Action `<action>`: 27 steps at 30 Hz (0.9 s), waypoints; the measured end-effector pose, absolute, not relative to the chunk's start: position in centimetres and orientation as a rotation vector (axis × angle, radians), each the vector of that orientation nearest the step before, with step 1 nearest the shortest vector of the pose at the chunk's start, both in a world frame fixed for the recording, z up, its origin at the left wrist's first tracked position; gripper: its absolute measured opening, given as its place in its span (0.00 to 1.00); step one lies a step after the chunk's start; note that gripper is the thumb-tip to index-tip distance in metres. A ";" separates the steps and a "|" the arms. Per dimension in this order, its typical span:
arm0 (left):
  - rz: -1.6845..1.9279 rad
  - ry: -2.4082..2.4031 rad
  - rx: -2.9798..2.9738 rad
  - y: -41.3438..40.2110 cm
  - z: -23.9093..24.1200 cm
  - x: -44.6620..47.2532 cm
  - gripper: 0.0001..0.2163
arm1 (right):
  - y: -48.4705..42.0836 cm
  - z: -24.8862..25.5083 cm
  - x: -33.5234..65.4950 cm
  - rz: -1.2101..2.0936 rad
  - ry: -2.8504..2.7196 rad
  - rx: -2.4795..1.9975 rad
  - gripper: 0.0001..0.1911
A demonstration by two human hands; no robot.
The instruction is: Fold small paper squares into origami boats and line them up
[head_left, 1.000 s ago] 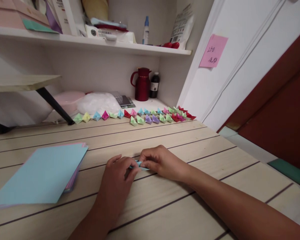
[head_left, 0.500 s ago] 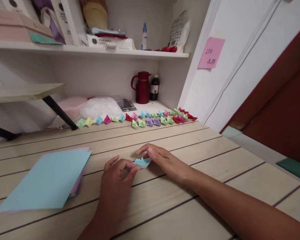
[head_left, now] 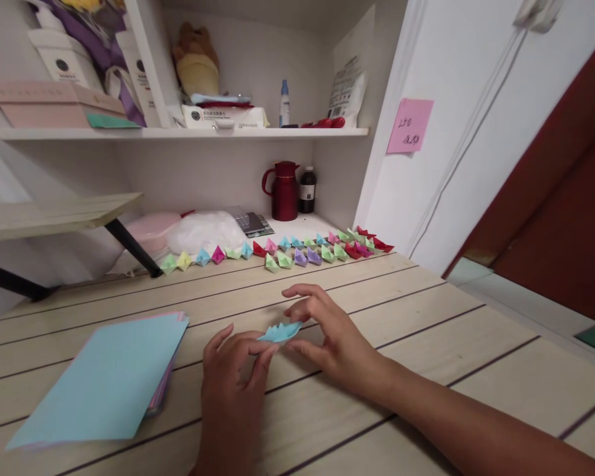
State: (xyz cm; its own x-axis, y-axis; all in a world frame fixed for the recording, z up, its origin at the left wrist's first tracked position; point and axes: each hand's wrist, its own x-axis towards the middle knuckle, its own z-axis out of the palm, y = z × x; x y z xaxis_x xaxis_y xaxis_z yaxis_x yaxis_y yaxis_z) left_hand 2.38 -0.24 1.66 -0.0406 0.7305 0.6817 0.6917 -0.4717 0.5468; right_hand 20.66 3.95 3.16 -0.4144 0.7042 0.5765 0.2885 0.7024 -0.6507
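A small light-blue paper boat is between my two hands, just above the wooden tabletop. My left hand pinches its left end between thumb and fingers. At the boat's right tip, my right hand is open, with thumb and fingers spread apart around that end; whether a fingertip touches the paper I cannot tell. Left of my hands lies a stack of coloured paper, a light-blue sheet on top.
Several folded paper boats stand in rows along the table's back edge. Behind them are a dark red jug, a dark bottle and a white plastic bag. A small raised shelf stands at the left.
My right thumb has come away from the fingers, and that hand has opened wider beside the boat. The left hand keeps its pinch. The view has tilted up slightly.
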 end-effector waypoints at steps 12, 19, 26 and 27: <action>1.493 1.577 2.274 -0.2 1.3 2.5 0.05 | 4.2 3.1 20.7 0.533 -2.082 -0.671 0.08; 1.482 1.496 2.155 0.1 0.7 2.4 0.04 | 4.6 3.4 21.2 0.576 -2.191 -0.669 0.06; 1.524 1.529 2.033 -0.1 1.0 2.4 0.04 | 4.4 3.3 20.7 0.781 -2.066 -0.718 0.10; 1.530 1.534 2.033 -0.1 1.0 2.4 0.04 | 4.3 3.3 20.6 0.801 -2.044 -0.720 0.09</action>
State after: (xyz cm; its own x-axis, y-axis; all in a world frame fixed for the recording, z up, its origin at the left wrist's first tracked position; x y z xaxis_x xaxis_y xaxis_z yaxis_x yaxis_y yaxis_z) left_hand 2.39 -0.08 0.99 -0.0559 0.7889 0.6120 0.6138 -0.4563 0.6442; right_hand 20.60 4.34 3.30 -0.5115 0.7178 0.4723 0.2056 0.6359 -0.7438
